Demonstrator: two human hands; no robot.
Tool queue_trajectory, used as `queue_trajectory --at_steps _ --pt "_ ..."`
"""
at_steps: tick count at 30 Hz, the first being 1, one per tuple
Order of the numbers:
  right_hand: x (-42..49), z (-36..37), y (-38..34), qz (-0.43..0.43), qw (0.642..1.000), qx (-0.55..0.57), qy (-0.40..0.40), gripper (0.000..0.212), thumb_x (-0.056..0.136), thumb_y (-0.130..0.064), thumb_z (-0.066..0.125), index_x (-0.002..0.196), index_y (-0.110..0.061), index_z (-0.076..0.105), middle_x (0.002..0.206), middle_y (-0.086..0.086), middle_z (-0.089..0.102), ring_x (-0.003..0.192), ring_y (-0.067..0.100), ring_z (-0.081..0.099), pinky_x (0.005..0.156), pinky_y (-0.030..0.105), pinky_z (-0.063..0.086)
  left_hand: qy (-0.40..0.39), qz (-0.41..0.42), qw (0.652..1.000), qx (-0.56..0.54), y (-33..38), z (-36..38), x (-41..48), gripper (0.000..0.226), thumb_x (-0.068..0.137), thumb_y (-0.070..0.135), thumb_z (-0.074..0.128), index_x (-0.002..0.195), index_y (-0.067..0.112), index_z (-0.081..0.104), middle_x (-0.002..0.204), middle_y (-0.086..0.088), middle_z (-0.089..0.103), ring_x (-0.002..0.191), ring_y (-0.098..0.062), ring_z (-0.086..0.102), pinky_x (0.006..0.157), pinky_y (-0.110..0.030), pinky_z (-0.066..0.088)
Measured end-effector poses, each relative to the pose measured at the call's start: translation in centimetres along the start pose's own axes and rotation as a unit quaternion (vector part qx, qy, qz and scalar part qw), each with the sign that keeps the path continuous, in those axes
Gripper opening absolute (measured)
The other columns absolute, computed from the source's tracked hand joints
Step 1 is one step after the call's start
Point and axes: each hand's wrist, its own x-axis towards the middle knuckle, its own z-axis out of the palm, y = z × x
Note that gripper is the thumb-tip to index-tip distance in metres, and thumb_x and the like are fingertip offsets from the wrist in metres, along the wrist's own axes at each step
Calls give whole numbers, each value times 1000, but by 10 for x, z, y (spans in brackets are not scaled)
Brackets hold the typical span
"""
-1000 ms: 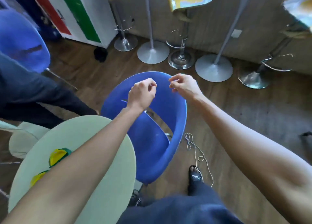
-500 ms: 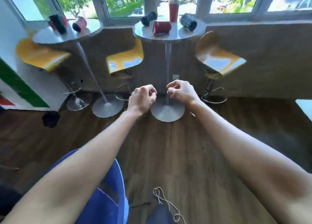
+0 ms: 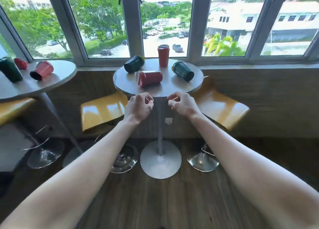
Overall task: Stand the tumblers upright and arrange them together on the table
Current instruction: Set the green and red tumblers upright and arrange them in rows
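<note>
A round grey bar table (image 3: 181, 88) stands by the window. On it a red tumbler (image 3: 150, 78) lies on its side at the front. A dark green tumbler (image 3: 134, 64) lies at the back left, and another dark green tumbler (image 3: 183, 71) lies at the right. A tall red tumbler (image 3: 163, 55) stands upright at the back. My left hand (image 3: 139, 107) and my right hand (image 3: 183, 104) hover side by side just short of the table's front edge, fingers loosely curled, holding nothing.
A second round table (image 3: 65, 70) at the left carries a green tumbler (image 3: 10, 70), a pink tumbler (image 3: 42, 70) and a red one (image 3: 20, 63). Yellow bar stools (image 3: 103, 110) (image 3: 222, 106) flank the table's pole. Windows run behind, wooden floor below.
My view has swung up from the blue chair and floor to the window table. Both hands stayed raised together and now sit close to the table's front edge.
</note>
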Motion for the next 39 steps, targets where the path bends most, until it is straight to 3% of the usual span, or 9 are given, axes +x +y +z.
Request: queue_trajectory --at_steps 11,15,21,23,26,29,31,36,39 --pt "215 -2 23 1 999 -13 34 18 88 -17 61 104 -14 70 102 3 71 95 20 66 93 41 55 16 -5 1000 15 -49 38 200 25 87 29 62 111 21 66 120 -10 66 108 -33 61 95 -47 50" --pt "274 -8 39 8 994 -90 65 29 86 -20 63 114 -13 66 110 7 70 101 24 64 91 40 53 21 -52 996 64 -60 51 238 50 84 42 70 129 25 54 134 -11 51 124 -35 45 104 -50 37" --pt "355 -18 55 63 971 -216 75 61 79 -34 67 133 -12 47 134 19 51 125 38 45 98 46 42 -53 -139 986 -73 -99 76 276 105 53 65 82 138 27 34 136 -13 48 124 -31 50 103 -48 45" --pt "374 -22 60 95 959 -261 57 72 77 -41 68 136 -13 39 141 20 40 131 41 35 104 50 37 -86 -141 982 -86 -105 76 281 110 50 65 83 140 25 34 134 -10 53 119 -27 55 100 -40 46" --pt "388 -18 72 146 964 -223 26 88 65 -50 74 134 -16 32 140 18 42 132 42 38 108 54 35 -133 -134 973 -135 -116 82 290 96 63 35 92 138 19 35 124 -8 54 110 -24 56 85 -23 45" --pt "395 -10 87 177 960 -215 38 99 58 -59 71 137 -18 27 138 19 45 128 43 43 107 53 36 -143 -114 968 -171 -119 81 301 96 54 34 93 127 24 32 122 -16 53 103 -29 61 73 -31 54" --pt "394 -6 89 196 953 -224 61 96 68 -53 72 141 -18 21 139 23 44 128 44 42 106 51 36 -148 -107 963 -199 -116 76 311 90 60 23 93 123 24 30 124 -19 50 96 -22 60 61 -23 56" --pt "394 2 96 182 943 -259 102 83 74 -53 68 135 -19 24 134 22 48 126 42 43 102 49 36 -89 -54 969 -224 -108 72 350 97 41 55 90 122 42 39 136 -8 49 124 -29 53 101 -53 50" --pt "395 6 99 174 941 -266 115 79 72 -55 68 130 -22 26 135 22 47 127 42 44 104 51 38 -68 -22 980 -187 -105 77 371 97 45 58 87 131 46 44 136 -1 56 126 -23 55 107 -49 46"
